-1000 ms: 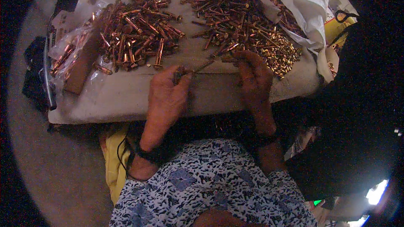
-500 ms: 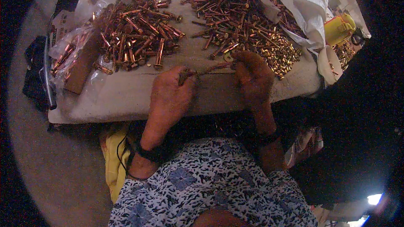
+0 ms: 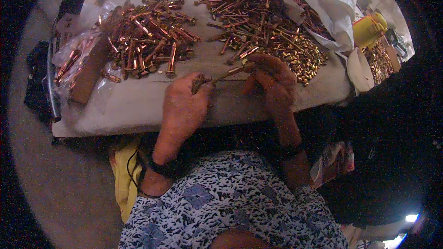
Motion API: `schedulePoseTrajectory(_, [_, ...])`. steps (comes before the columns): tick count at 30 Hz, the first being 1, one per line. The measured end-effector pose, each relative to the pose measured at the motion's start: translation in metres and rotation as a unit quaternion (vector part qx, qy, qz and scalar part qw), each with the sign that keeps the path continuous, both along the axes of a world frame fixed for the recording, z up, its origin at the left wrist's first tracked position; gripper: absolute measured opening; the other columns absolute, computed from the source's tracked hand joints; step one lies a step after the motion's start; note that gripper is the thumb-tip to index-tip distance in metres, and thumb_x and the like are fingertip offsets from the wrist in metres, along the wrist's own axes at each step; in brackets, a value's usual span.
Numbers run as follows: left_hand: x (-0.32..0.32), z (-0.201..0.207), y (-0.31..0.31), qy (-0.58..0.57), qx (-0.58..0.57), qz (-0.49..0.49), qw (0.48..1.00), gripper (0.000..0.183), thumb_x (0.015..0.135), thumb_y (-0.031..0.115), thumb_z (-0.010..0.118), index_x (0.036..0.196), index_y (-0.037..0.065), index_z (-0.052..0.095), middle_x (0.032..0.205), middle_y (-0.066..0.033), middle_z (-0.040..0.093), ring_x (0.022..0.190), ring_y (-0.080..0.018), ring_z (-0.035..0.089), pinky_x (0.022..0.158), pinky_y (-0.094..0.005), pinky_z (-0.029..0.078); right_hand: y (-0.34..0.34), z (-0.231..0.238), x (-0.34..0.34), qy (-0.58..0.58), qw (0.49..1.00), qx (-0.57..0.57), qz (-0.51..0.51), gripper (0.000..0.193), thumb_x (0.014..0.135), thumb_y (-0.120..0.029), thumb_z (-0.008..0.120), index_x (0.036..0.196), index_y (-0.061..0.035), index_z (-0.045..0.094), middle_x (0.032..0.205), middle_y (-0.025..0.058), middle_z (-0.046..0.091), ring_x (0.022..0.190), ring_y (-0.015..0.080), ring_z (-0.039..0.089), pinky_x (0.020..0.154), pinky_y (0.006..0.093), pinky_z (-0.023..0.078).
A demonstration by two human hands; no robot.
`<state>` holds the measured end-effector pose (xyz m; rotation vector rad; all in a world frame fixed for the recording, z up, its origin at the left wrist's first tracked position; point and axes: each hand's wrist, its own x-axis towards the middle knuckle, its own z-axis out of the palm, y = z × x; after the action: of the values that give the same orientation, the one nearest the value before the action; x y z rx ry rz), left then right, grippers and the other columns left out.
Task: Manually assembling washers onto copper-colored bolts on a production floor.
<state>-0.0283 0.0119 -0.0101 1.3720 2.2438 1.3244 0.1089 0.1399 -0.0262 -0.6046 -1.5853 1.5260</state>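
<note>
A long metal bolt (image 3: 226, 75) is held between my two hands above the near part of the table. My left hand (image 3: 185, 105) is closed in a fist around its left end. The fingertips of my right hand (image 3: 275, 83) pinch the right end, where a sleeve or nut may sit; the fingers hide it. Beyond my left hand lies a heap of thick copper-coloured bolts (image 3: 146, 41). A wider heap of thinner bolts (image 3: 240, 7) spreads behind my right hand, with small brass-coloured nuts or sleeves (image 3: 305, 61) at its near right edge.
A pale table (image 3: 104, 122) carries everything. Clear plastic bags (image 3: 74, 60) and a brown cardboard piece (image 3: 87, 76) lie left. On the right are a white sheet or bag (image 3: 334, 7), a yellow container (image 3: 370, 28), a pale scoop-like cup (image 3: 359, 70) and more small metal parts (image 3: 382, 67).
My right hand has shifted slightly left, and its fingers have changed position at the bolt's end. The bolt now tilts up more to the right. My left hand keeps its grip.
</note>
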Motion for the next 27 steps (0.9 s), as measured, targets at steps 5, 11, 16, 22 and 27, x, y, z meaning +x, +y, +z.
schedulePoseTrajectory(5, [-0.002, 0.001, 0.000, -0.136, -0.020, -0.033, 0.990, 0.018, 0.081, 0.016, 0.057, 0.083, -0.002, 0.058, 0.065, -0.0136, 0.058, 0.060, -0.0192, 0.056, 0.057, -0.0320, 0.043, -0.001, -0.011, -0.004, -0.138, 0.965, 0.217, -0.046, 0.016, 0.079, -0.009, 0.060, 0.092, -0.0004, 0.061, 0.073, 0.0070, 0.062, 0.060, 0.0126, 0.057, 0.054, 0.0263, 0.045])
schedulePoseTrajectory(11, [-0.004, -0.011, 0.000, -0.116, 0.077, -0.077, 0.987, 0.017, 0.082, 0.016, 0.057, 0.084, -0.001, 0.059, 0.061, -0.0052, 0.056, 0.056, -0.0104, 0.049, 0.052, -0.0281, 0.040, -0.021, 0.003, -0.008, -0.157, 0.951, 0.267, 0.027, 0.014, 0.081, -0.015, 0.059, 0.086, -0.0031, 0.063, 0.069, 0.0027, 0.059, 0.059, 0.0090, 0.051, 0.053, 0.0245, 0.041])
schedulePoseTrajectory(16, [-0.004, 0.002, -0.004, -0.162, -0.012, -0.059, 0.985, 0.017, 0.081, 0.015, 0.057, 0.082, -0.001, 0.059, 0.061, -0.0058, 0.056, 0.056, -0.0096, 0.049, 0.051, -0.0281, 0.040, -0.020, 0.007, -0.005, -0.118, 0.985, 0.127, -0.008, 0.017, 0.086, -0.016, 0.054, 0.092, -0.0014, 0.061, 0.065, 0.0018, 0.056, 0.055, 0.0080, 0.049, 0.048, 0.0230, 0.040])
schedulePoseTrajectory(22, [-0.002, -0.001, -0.002, -0.126, -0.004, -0.011, 0.992, 0.017, 0.081, 0.016, 0.057, 0.081, -0.001, 0.058, 0.057, -0.0055, 0.054, 0.051, -0.0108, 0.050, 0.048, -0.0285, 0.039, -0.001, -0.010, 0.008, -0.061, 0.973, 0.123, -0.185, 0.018, 0.087, -0.009, 0.051, 0.100, 0.0012, 0.058, 0.065, 0.0033, 0.055, 0.049, 0.0081, 0.049, 0.043, 0.0214, 0.039])
schedulePoseTrajectory(27, [0.002, 0.009, -0.001, -0.225, -0.030, 0.019, 0.974, 0.016, 0.082, 0.015, 0.058, 0.085, -0.001, 0.059, 0.056, -0.0046, 0.054, 0.046, -0.0101, 0.050, 0.044, -0.0271, 0.039, 0.013, -0.016, 0.009, -0.155, 0.918, 0.291, -0.221, 0.013, 0.084, -0.006, 0.054, 0.095, -0.0015, 0.062, 0.068, 0.0030, 0.057, 0.050, 0.0069, 0.049, 0.045, 0.0220, 0.040])
